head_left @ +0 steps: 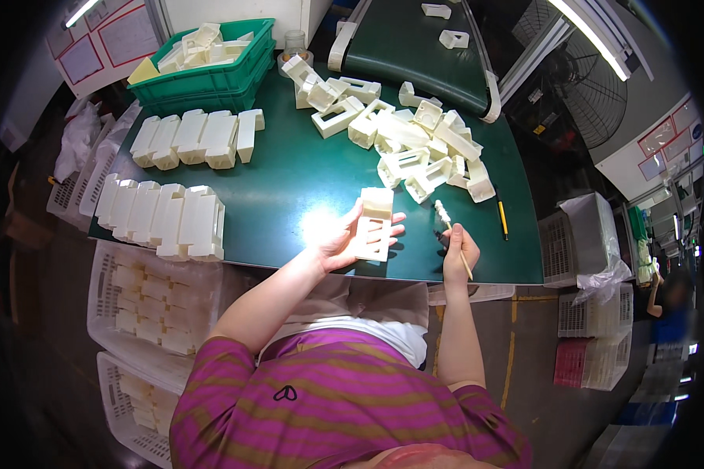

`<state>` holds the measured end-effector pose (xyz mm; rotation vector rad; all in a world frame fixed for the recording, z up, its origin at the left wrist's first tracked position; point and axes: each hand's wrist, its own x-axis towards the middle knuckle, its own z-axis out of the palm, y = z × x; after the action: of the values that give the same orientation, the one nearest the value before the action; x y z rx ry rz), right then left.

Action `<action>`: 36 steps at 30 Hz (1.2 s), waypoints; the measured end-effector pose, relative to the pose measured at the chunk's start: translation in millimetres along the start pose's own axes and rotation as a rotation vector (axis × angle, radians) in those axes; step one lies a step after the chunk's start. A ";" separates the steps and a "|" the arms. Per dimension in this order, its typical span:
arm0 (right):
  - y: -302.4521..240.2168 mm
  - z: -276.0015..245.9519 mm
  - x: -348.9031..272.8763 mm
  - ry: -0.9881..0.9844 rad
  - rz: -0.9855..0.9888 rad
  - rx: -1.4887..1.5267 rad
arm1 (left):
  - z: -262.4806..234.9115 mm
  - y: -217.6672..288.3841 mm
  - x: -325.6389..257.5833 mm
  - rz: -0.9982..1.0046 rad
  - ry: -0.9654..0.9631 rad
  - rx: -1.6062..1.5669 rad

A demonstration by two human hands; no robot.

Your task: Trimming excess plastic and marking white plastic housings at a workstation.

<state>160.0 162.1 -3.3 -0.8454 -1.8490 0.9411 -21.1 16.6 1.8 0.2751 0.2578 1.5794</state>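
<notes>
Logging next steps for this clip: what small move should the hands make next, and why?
Probably bring the thin stick tool in the right hand across to the cream plastic part held in the left hand: the tool tip points toward it, but a gap remains.

The green table [289, 187] has open room in the middle; neat rows of white parts [164, 215] block the left; a loose pile [422, 148] blocks the right; a green bin [211, 74] blocks the back.
</notes>
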 end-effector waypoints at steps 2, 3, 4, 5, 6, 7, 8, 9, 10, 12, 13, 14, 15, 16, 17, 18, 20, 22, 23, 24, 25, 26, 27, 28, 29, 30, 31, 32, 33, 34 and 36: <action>-1.1 1.1 3.0 0.030 0.032 -0.012 | -0.5 0.3 -0.2 0.000 0.016 0.006; -5.0 3.1 5.8 0.028 -0.124 -0.076 | -0.7 0.5 -0.2 0.000 0.033 0.012; -10.0 4.7 6.9 0.028 -0.280 -0.141 | -0.5 0.1 -0.8 0.000 0.031 0.013; -16.1 6.1 5.7 0.029 -0.285 -0.140 | 0.4 0.4 -1.4 -0.002 0.016 0.069; -22.5 8.5 2.5 -0.007 -0.311 -0.238 | 0.5 1.1 -1.1 -0.002 0.003 0.127; -30.6 11.0 -1.0 -0.043 -0.336 -0.335 | -0.3 0.3 -0.2 0.003 0.001 0.132; -45.2 12.4 -5.4 -0.088 -0.314 -0.347 | -1.3 -2.2 0.2 0.018 -0.009 0.186; -54.7 14.6 -9.6 -0.086 -0.345 -0.378 | -0.6 -3.9 0.1 0.026 -0.017 0.237; -65.3 16.3 -11.7 -0.094 -0.365 -0.418 | 1.4 -3.7 -0.5 0.013 -0.009 0.238; -75.4 18.7 -14.0 -0.097 -0.381 -0.460 | 1.7 -3.6 -1.1 0.018 0.015 0.268; -77.0 19.6 -14.8 -0.095 -0.403 -0.490 | 1.5 -3.7 -2.0 0.026 0.040 0.296; -77.6 20.0 -13.9 -0.092 -0.427 -0.519 | 2.1 -3.4 -2.3 0.025 0.038 0.298; -76.8 19.9 -13.6 -0.089 -0.427 -0.520 | 2.9 -3.2 -3.3 0.015 0.042 0.289; -75.2 19.7 -14.0 -0.076 -0.418 -0.526 | 3.7 -3.2 -3.9 0.006 0.047 0.280; -74.2 19.3 -14.1 -0.066 -0.410 -0.532 | 4.4 -3.2 -3.6 0.007 0.046 0.280; -73.6 18.5 -14.2 -0.067 -0.411 -0.532 | 4.8 -3.2 -3.4 0.007 0.048 0.302; -72.2 17.2 -14.4 -0.074 -0.374 -0.537 | 5.2 -2.9 -2.0 0.008 0.053 0.322; -70.8 16.0 -13.0 -0.082 -0.340 -0.518 | 4.7 -2.9 0.2 -0.014 0.059 0.343; -73.7 14.5 -12.4 -0.077 -0.320 -0.502 | 4.1 -2.0 -0.1 -0.006 0.050 0.349; -72.5 10.9 -11.1 -0.071 -0.331 -0.501 | 0.6 -2.1 -0.8 -0.012 0.023 0.356; -68.1 5.4 -9.2 -0.076 -0.296 -0.585 | -1.6 -2.4 -2.5 -0.018 -0.004 0.363; -61.1 2.5 -4.3 -0.082 -0.255 -0.665 | -4.0 -3.2 -2.1 -0.028 -0.037 0.381; -56.6 0.4 -2.6 -0.077 -0.264 -0.663 | -5.3 -3.0 -1.1 -0.052 -0.020 0.392; -52.9 -1.8 -2.0 -0.043 -0.265 -0.624 | -5.7 -1.5 0.1 -0.047 -0.004 0.376; -51.9 -3.9 -3.5 -0.017 -0.260 -0.587 | -2.3 -2.5 -2.1 -0.046 0.019 0.354; -55.3 -3.9 -2.7 -0.008 -0.293 -0.456 | 1.6 -1.4 -1.5 -0.041 0.018 0.354; -56.2 -4.6 -1.8 -0.009 -0.297 -0.455 | 6.1 0.8 0.2 0.003 0.014 0.326; -56.9 -5.4 -1.1 -0.056 -0.164 -0.210 | 10.1 3.7 2.3 0.046 0.006 0.297; -58.5 -6.5 -1.0 -0.103 -0.031 0.034 | 13.8 6.0 3.4 0.048 0.001 0.299; -64.2 -9.7 -6.2 -0.107 0.083 0.230 | 17.1 8.3 4.5 0.128 0.006 0.442; -78.5 -9.3 -13.0 -0.108 -0.047 0.421 | 19.6 14.8 4.5 0.256 0.062 0.827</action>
<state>159.7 115.9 62.1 -0.4983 -1.6637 1.3072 -28.7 20.7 25.3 0.9260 0.9562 1.6635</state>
